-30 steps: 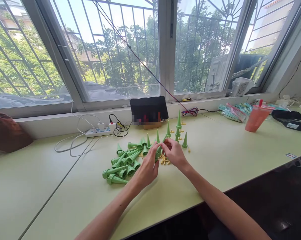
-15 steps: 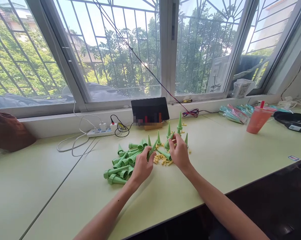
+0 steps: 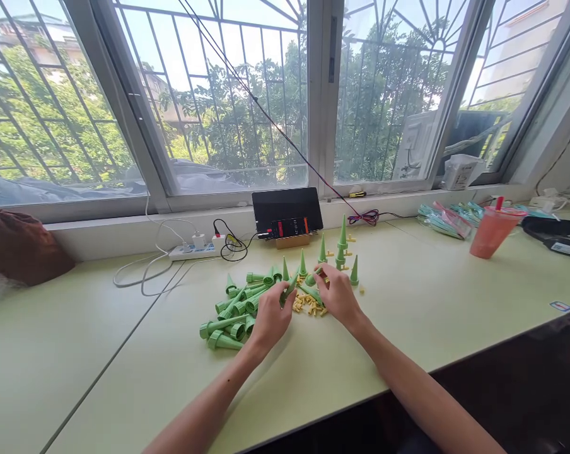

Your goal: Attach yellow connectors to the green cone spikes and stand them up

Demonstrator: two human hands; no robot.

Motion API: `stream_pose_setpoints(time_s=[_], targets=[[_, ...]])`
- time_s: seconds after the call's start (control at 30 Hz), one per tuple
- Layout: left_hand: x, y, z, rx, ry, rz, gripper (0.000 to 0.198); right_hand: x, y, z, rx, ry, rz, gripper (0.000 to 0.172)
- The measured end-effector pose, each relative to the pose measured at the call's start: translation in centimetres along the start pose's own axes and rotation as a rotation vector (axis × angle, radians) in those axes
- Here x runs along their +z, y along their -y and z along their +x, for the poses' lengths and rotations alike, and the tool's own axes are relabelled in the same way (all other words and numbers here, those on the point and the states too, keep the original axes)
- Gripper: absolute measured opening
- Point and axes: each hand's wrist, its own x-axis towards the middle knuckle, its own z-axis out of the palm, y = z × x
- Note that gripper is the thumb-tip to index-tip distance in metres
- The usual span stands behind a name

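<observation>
My left hand (image 3: 272, 315) is closed round a green plastic watering spike (image 3: 291, 284), its tip pointing up and right. My right hand (image 3: 339, 297) pinches a second green spike (image 3: 312, 277), tilted, its narrow end under my fingers. A pile of green spikes (image 3: 240, 306) lies left of my left hand. Small yellow valve pieces (image 3: 308, 306) are heaped between my hands, with another spike lying over them. Behind my right hand, several spikes stand tip up, including a stacked one (image 3: 342, 233) with yellow valves sticking out sideways.
A black tablet (image 3: 287, 205) leans at the wall with a phone (image 3: 290, 227) before it. A power strip (image 3: 195, 251) with cables lies back left. At right stand a red drink cup (image 3: 493, 232), plastic packets (image 3: 443, 221) and a black cap (image 3: 557, 234).
The spike in my right hand has tipped from pointing upward to lying nearer level, slightly lower. My left hand keeps its spike. The whole view has shifted slightly.
</observation>
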Motion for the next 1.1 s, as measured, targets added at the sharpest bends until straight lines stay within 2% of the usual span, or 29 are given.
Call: stream_pose_setpoints(time_s=[0.33, 0.67, 0.9, 1.1], targets=[[0.1, 0.1, -0.1, 0.02, 0.018, 0.019, 0.024, 0.4, -0.8, -0.1, 0.067, 0.094, -0.03, 0.023], [0.4, 0.1, -0.3, 0.022, 0.027, 0.013, 0.022, 0.4, -0.6, 0.0, 0.08, 0.003, -0.068, 0.026], [0.6, 0.0, -0.4, -0.004, 0.032, -0.01, 0.027, 0.3, -0.3, -0.2, 0.032, -0.035, -0.125, 0.021], [0.7, 0.1, -0.5, -0.034, 0.037, -0.077, 0.024, 0.0, 0.4, -0.1, 0.022, -0.031, 0.008, 0.016]])
